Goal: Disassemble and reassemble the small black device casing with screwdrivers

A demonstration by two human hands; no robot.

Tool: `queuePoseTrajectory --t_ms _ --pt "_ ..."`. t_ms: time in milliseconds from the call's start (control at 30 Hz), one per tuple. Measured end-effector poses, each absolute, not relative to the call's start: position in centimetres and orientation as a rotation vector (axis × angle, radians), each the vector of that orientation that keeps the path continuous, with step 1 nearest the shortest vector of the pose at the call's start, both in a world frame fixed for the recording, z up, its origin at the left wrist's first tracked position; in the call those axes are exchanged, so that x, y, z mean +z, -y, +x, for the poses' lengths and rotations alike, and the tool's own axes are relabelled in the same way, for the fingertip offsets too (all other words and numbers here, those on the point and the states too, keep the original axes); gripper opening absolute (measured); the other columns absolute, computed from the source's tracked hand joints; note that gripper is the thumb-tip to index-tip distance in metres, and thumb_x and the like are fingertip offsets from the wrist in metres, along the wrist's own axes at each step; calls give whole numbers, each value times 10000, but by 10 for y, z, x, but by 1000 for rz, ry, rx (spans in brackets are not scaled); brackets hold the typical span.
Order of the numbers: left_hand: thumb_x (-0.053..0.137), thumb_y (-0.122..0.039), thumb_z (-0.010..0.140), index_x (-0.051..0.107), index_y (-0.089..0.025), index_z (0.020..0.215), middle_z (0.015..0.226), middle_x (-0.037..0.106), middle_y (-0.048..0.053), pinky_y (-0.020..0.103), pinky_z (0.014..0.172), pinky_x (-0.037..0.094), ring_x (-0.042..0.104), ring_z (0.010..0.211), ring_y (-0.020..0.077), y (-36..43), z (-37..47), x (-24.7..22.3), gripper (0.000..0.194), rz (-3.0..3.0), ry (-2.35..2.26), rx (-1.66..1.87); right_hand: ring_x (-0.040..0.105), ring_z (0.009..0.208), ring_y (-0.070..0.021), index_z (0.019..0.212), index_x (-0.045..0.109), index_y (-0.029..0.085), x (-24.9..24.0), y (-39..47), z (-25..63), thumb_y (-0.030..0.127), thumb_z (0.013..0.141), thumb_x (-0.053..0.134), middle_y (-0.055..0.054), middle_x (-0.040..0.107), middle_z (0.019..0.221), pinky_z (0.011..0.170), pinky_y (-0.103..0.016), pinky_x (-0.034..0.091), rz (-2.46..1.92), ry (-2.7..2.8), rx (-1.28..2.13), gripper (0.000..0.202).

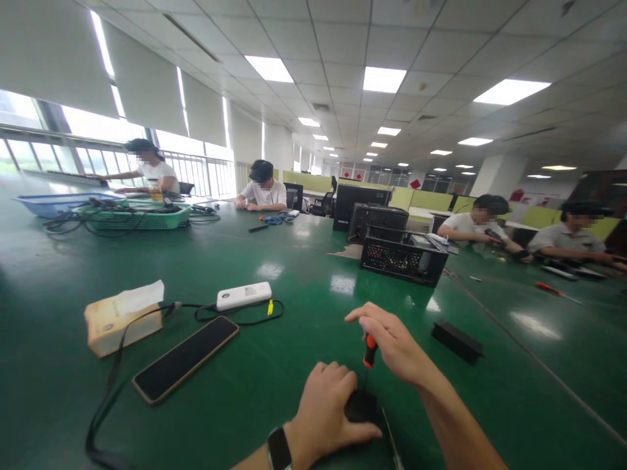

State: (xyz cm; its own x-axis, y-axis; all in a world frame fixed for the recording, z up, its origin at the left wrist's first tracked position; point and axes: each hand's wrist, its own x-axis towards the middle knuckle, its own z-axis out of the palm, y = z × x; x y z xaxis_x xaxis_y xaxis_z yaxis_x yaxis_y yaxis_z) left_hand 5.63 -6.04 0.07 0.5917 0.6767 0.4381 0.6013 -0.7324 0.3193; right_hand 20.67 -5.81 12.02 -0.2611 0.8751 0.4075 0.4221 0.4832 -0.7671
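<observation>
My left hand (pixel 327 408), with a dark watch on its wrist, is wrapped round a small black part (pixel 361 407) on the green table (pixel 304 339) and keeps it against the surface. My right hand (pixel 392 339) grips the top of a red-and-black screwdriver (pixel 370 350) from above, the index finger reaching out to the left. The screwdriver stands nearly upright, its thin shaft running down to the black part. Where the tip meets the part is too small to make out. Just right of the part lies a thin metal tool (pixel 392 438), partly in view.
Left of my hands lie a phone (pixel 186 359), a tissue pack (pixel 122 320), a white power bank (pixel 243 296) and a black cable. A black block (pixel 457 341) sits at right. Farther off stand computer cases (pixel 404 258) and a green basket (pixel 137 217). Several people sit around the table.
</observation>
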Motion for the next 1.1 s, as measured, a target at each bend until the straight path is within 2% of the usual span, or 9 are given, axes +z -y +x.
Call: queuePoseTrajectory --t_ms 133,200,267,433,600,767,933,1000,1100 --pt "639 -777 622 551 -207 743 760 643 52 353 643 319 565 717 243 57 65 -7 590 2648 -1082 868 445 524 -104 854 573 204 107 50 194 237 780 490 58 443 633 518 -227 428 -798 1505 1217 116" --pt "690 -738 601 558 -208 763 779 651 49 366 674 329 569 743 254 55 71 -8 570 2637 -1090 873 352 429 -75 789 493 217 101 48 190 216 721 533 88 410 569 405 -176 335 -683 1296 1288 79" --pt "734 -695 583 562 -206 774 790 655 47 380 705 333 570 759 261 54 75 -7 553 2631 -1102 861 267 355 -57 721 443 221 97 47 190 247 739 550 106 388 482 345 -154 226 -628 1179 1236 112" --pt "737 -641 637 568 -201 789 815 656 53 403 751 333 571 777 264 56 76 -2 496 2617 -1092 842 204 275 -45 597 409 218 93 44 205 509 859 515 109 331 347 323 -163 196 -528 1247 1275 406" --pt "732 -661 636 549 -200 762 806 646 44 409 764 340 571 785 262 57 75 -5 512 2604 -1092 852 217 264 -37 655 390 230 88 35 218 414 796 594 119 392 433 301 -160 207 -534 1152 1286 308" --pt "765 -641 606 552 -195 756 791 645 36 401 765 352 573 771 252 56 73 -2 517 2591 -1107 845 406 400 -58 590 435 195 87 32 227 431 715 686 69 453 597 343 -175 313 -538 1101 1316 367" --pt "763 -659 585 565 -194 761 763 641 24 352 715 370 572 736 227 55 71 2 535 2579 -1100 850 510 412 -102 645 558 160 91 30 236 414 823 642 38 515 531 407 -225 430 -662 1110 1330 322" --pt "774 -652 572 567 -197 756 747 634 15 323 673 371 568 712 217 55 71 1 533 2567 -1120 855 471 373 -90 687 548 176 92 28 237 418 839 630 64 480 485 383 -205 407 -669 1089 1322 297" --pt "805 -618 547 581 -198 762 740 628 6 297 635 375 569 692 209 53 70 1 523 2556 -1126 829 292 308 -44 682 487 202 91 29 232 420 864 598 106 378 430 319 -142 272 -553 1069 1409 305"
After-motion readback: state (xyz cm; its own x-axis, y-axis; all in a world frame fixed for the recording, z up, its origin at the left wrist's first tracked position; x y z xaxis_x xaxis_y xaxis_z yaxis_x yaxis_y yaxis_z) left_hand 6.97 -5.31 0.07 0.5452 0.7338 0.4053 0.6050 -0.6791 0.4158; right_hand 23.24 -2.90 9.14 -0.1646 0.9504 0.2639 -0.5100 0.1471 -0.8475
